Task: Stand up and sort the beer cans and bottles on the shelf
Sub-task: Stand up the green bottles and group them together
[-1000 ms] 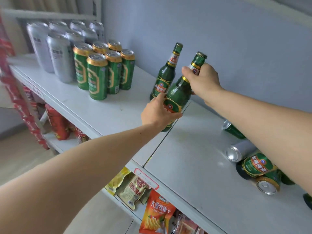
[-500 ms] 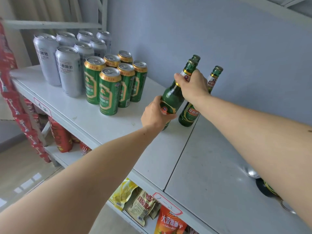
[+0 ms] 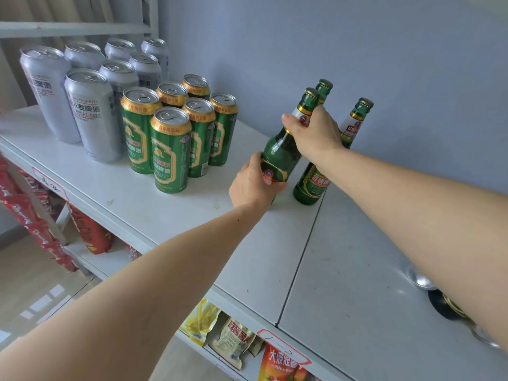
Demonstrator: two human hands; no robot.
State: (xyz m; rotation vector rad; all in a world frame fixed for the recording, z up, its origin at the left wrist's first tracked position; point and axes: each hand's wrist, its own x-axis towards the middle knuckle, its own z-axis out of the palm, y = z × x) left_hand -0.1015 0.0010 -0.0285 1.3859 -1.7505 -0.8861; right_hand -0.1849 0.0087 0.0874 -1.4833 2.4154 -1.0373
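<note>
both hands grip one green beer bottle (image 3: 283, 149) above the white shelf (image 3: 343, 270), near its back edge beside the seam between the two shelf panels. the left hand (image 3: 254, 182) wraps its fingers and thumb around the lower body at the label; the right hand (image 3: 316, 133) closes around the neck just under the gold foil. the bottle leans slightly, top toward the wall (whether its base touches the shelf cannot be told, as the left hand covers it). two more green bottles stand upright just behind it against the wall: one (image 3: 324, 88) shows only its cap above the right hand, the other (image 3: 313, 185) stands on the panel seam. toward the left end of the shelf, six green cans (image 3: 170, 149) stand upright in a tight block, with seven silver cans (image 3: 90, 114) grouped just beyond them. at the right front edge, partly hidden by the right forearm, the ends of lying cans (image 3: 420, 279) show. snack packets (image 3: 231, 342) hang on the level below.
</note>
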